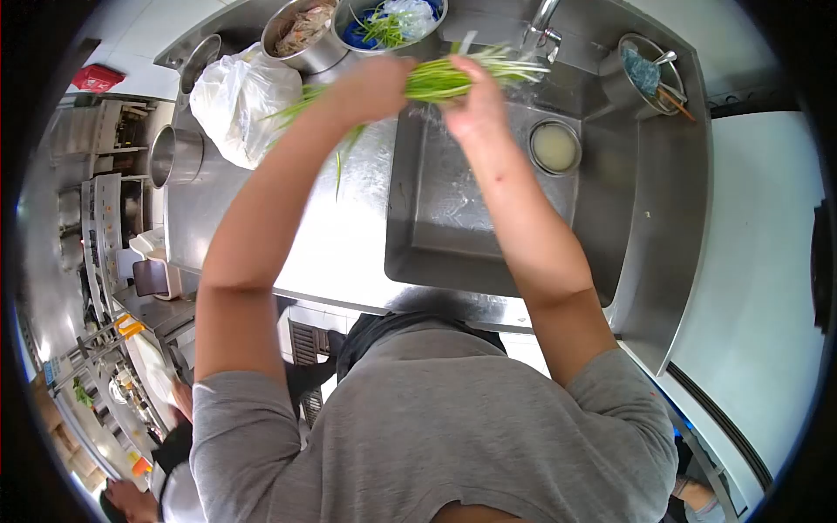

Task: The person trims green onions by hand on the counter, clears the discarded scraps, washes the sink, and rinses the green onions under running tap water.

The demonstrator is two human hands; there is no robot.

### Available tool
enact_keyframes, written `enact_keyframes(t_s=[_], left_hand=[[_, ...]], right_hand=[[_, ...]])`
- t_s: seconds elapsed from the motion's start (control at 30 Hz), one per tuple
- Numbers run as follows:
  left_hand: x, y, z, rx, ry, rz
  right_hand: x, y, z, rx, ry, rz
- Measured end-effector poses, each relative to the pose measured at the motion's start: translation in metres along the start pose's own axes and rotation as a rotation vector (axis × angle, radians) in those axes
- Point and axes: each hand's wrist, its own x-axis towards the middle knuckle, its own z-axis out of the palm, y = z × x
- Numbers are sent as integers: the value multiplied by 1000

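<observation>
A bundle of long green stalks (436, 80) stretches sideways over the upper left of the metal sink (453, 209), its pale ends toward the faucet (542, 39). My left hand (370, 87), slightly blurred, is closed round the bundle's leafy left part. Thumb and fingers of my right hand (475, 100) grip the stalks nearer their pale ends. Loose green leaves trail down over the steel counter (340, 227) beneath my left forearm. In the sink's upper right, a round drain (555, 146) holds cloudy liquid.
A white plastic bag (244, 105) lies on the counter's left, beside an empty metal pot (176, 156). Behind are a pot of brownish food (305, 30) and a bowl with greens (388, 26). A pot with a cloth (643, 74) stands right. Another person (131, 499) is at lower left.
</observation>
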Motion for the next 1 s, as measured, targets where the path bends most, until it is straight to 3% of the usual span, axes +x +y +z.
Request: enact_keyframes(t_s=[0.07,0.13,0.2,0.3,0.37,0.43,0.47,0.5,0.6,0.67,0.77,0.87,0.97,1.0], left_hand=[[-40,-29,-8,6,-35,-89],[-87,-47,-19,-147,-26,-190],[-126,-77,-8,-185,-55,-315],[-175,-148,75,-224,-114,-459],[-197,-152,111,-137,-180,-553],[-197,-138,115,-128,-193,-662],[-198,-134,114,-123,-90,-666],[-198,-128,110,-121,7,-667],[-206,-124,116,-266,314,-636],[-198,-124,114,-354,471,-604],[-208,-103,104,-381,528,-617],[-229,-89,101,-356,503,-635],[-252,-86,103,-381,420,-680],[-258,-85,105,-388,422,-723]], right_hand=[[-39,31,26,-86,-10,87],[-46,71,25,-209,-172,135],[-47,96,16,-478,-401,319],[-29,124,-29,-1034,-524,602],[-27,102,-52,-1109,-445,706],[4,58,-102,-682,-660,669],[-4,32,-87,-849,-405,567],[13,13,-104,-832,-309,426],[70,-58,-123,-469,83,192],[90,-101,-115,-508,11,6],[131,-139,-105,-1087,194,-784],[157,-167,-105,-1260,266,-568],[170,-179,-111,-792,124,-299],[167,-181,-109,-783,137,-287]])
